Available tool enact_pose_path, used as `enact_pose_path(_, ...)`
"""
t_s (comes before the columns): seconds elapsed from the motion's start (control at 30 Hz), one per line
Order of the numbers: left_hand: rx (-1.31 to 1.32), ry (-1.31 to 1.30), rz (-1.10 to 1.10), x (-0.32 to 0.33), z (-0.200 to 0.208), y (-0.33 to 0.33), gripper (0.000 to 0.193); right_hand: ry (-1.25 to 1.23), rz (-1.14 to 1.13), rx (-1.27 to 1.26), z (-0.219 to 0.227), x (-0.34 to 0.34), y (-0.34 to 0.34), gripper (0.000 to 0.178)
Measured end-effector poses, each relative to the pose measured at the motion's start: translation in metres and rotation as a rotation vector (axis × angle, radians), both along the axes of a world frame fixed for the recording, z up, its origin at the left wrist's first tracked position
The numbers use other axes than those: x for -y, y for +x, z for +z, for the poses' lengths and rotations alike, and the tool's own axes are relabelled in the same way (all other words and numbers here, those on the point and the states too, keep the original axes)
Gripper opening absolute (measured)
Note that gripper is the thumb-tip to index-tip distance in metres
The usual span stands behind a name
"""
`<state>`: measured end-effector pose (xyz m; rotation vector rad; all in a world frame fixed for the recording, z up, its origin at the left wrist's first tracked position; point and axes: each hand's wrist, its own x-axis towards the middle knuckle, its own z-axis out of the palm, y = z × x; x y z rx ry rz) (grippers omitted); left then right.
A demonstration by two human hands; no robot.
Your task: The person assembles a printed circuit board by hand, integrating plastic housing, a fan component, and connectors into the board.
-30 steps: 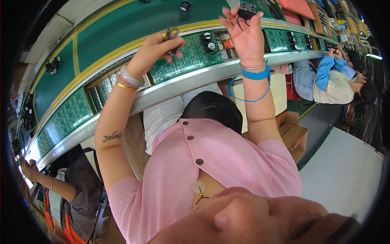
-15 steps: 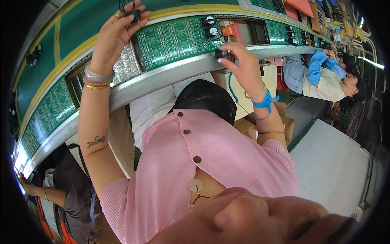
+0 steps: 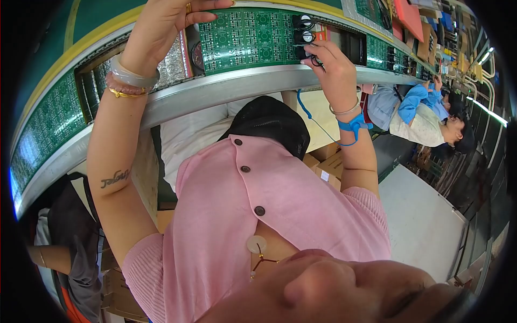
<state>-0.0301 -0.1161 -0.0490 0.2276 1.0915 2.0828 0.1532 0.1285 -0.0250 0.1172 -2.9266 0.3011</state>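
Note:
A green circuit board panel lies on the rail in front of me. At its right end sit two small black cylinders with pale round ends and thin black wires, the nearer one beside my right fingers. My right hand pinches another black cylinder with wire against this end of the panel. Over the panel's left end, my left hand reaches to the upper picture edge. Two of its ringed fingers point right; its thumb and any held thing are cut off.
A silver metal rail runs along the near side. More green boards lie to the left and right. Co-workers sit on both sides, one in a blue and white top. Cardboard boxes stand below the rail.
My right hand has raised its black cylinder from the rail's edge onto the panel's right end. My left hand has moved up, and the black part it held is out of view.

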Motion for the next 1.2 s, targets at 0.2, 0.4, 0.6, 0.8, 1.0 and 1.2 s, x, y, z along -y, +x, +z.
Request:
enact_pose_path(0.2, 0.014, -0.047, 0.022, -0.005, 0.003, -0.001, 0.022, -0.014, -0.006, -0.003, 0.0, -0.002, -0.004, 0.024)
enact_pose_path(0.4, 0.02, -0.017, 0.018, -0.004, 0.0, -0.002, 0.021, -0.018, 0.021, 0.014, 0.002, -0.003, -0.004, 0.023)
enact_pose_path(0.6, 0.028, -0.042, 0.026, -0.002, 0.002, -0.001, 0.021, -0.014, 0.072, 0.036, 0.005, -0.008, -0.006, 0.023)
enact_pose_path(0.8, 0.023, -0.053, 0.03, -0.002, 0.004, -0.001, 0.02, -0.012, 0.113, 0.06, 0.005, -0.009, -0.007, 0.023)
enact_pose_path(1.0, 0.035, -0.075, 0.02, -0.003, 0.005, -0.002, 0.021, -0.067, 0.056, 0.023, 0.0, -0.01, -0.004, 0.025)
enact_pose_path(1.2, -0.002, -0.07, 0.01, -0.003, 0.002, -0.001, 0.021, -0.076, 0.104, 0.025, -0.008, -0.016, -0.006, 0.025)
